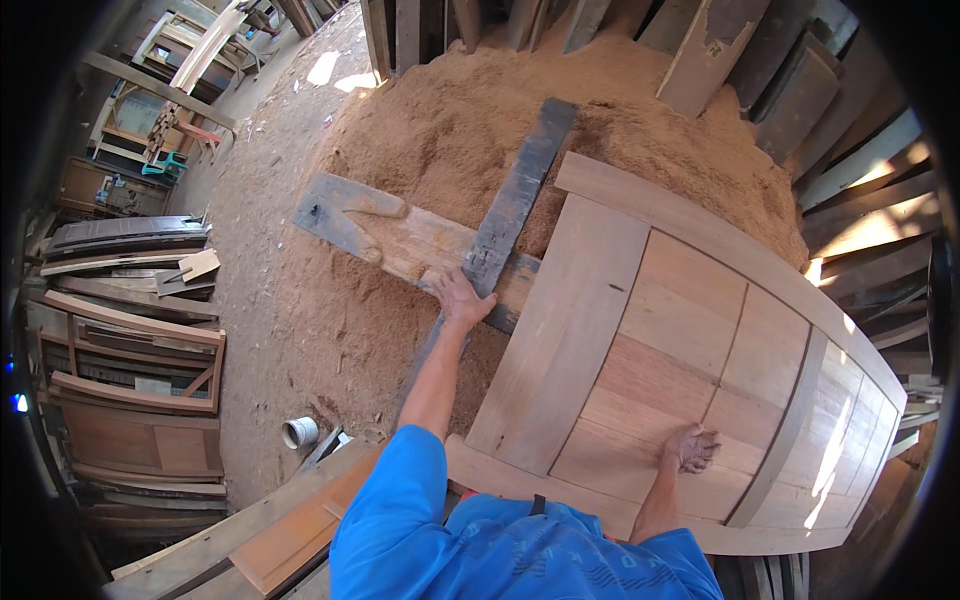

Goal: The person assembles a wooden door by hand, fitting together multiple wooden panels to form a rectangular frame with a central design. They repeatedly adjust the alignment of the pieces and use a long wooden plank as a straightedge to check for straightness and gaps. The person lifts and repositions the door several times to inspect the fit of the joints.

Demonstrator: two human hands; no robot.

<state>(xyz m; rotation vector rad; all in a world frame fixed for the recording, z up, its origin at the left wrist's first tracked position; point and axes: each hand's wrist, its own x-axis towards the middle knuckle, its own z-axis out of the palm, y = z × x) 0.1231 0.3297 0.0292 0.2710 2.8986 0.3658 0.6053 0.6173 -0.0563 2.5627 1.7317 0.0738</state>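
A large unpainted wooden panelled door (560,330) lies in front of me and to my right, with a frame around its inset panels. My right hand (690,448) rests on one of these panels, its fingers curled; whatever may be under them is hidden. Out to the left, my left hand (463,300) grips a long dark plank (520,195), thumb across it and fingers at its left edge. This plank crosses over a wider, worn board (410,235) with a notch cut in its left end.
A heap of sawdust (440,130) spreads beyond the boards. Timber pieces (710,50) lean along the far and right sides. Stacked door frames (140,380) stand at the left, past the dirt floor. A white bucket (299,432) lies near an orange-brown panel (300,535).
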